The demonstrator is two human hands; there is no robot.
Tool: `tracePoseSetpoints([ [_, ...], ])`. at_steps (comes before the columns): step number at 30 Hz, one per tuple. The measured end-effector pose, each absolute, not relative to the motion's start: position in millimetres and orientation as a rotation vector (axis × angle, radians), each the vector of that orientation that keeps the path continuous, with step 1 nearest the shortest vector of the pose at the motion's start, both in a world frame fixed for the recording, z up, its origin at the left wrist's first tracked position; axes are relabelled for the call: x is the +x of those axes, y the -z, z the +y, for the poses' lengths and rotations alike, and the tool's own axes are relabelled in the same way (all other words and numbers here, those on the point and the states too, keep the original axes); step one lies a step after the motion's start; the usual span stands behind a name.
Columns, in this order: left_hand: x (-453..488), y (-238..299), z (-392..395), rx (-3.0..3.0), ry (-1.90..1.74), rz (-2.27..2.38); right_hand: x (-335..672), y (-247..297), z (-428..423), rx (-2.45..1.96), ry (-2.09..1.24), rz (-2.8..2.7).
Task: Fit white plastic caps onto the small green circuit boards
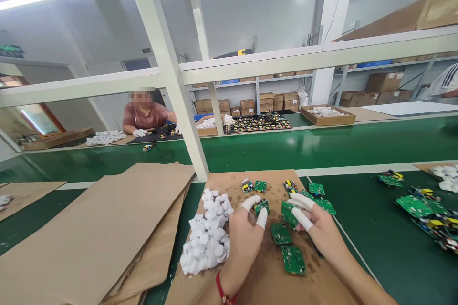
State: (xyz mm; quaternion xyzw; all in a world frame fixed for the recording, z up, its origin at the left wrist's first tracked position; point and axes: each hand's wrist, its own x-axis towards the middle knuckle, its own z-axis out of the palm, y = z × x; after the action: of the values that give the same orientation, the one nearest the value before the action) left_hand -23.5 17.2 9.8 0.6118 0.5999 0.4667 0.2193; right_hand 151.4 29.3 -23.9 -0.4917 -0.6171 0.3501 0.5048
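Currently, the left hand [243, 243] pinches a small green circuit board [261, 207] between white-capped fingers [262, 218], while the right hand [317, 231] grips a second green board [288, 213] above a brown cardboard sheet [229, 181].

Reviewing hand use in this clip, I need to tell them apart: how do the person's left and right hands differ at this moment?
The left hand wears a red cord bracelet at the wrist; the right hand shows none. The left hand's fingertips sit around a small green circuit board, while the right hand's are over a larger green circuit board. Both hands wear white finger cots.
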Motion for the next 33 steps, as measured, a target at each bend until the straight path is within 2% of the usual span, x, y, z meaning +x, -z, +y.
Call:
tracePoseSetpoints([
  [5, -24.3, -9.2, 18.0, 1.661, -1.283, 1.627, 157.3, 19.0, 30.8, -0.963, -0.815, -1.358],
  [11, -26.5, -6.7, 17.7, 1.781, -1.179, 1.666, 174.3, 7.8, 33.5, -1.186, -0.626, -1.123],
  [17, -27.7, -4.6, 18.0, 1.931, -1.164, 1.523, 192.2, 9.9, 43.3, -1.225, -0.503, -1.005],
  [23, -27.8, -6.0, 17.4, 1.934, -1.200, 1.550, 223.7, 24.2, 64.2, -1.630, -0.257, -1.499],
  [28, -26.1, -8.4, 15.7, 1.937, -1.125, 1.536, 243.4, 41.7, 71.2, -1.721, -0.316, -1.737],
  [33, -25.1, -10.4, 15.5, 1.910, -1.121, 1.542, 243.5, 37.3, 66.9, -1.795, -0.308, -1.769],
])
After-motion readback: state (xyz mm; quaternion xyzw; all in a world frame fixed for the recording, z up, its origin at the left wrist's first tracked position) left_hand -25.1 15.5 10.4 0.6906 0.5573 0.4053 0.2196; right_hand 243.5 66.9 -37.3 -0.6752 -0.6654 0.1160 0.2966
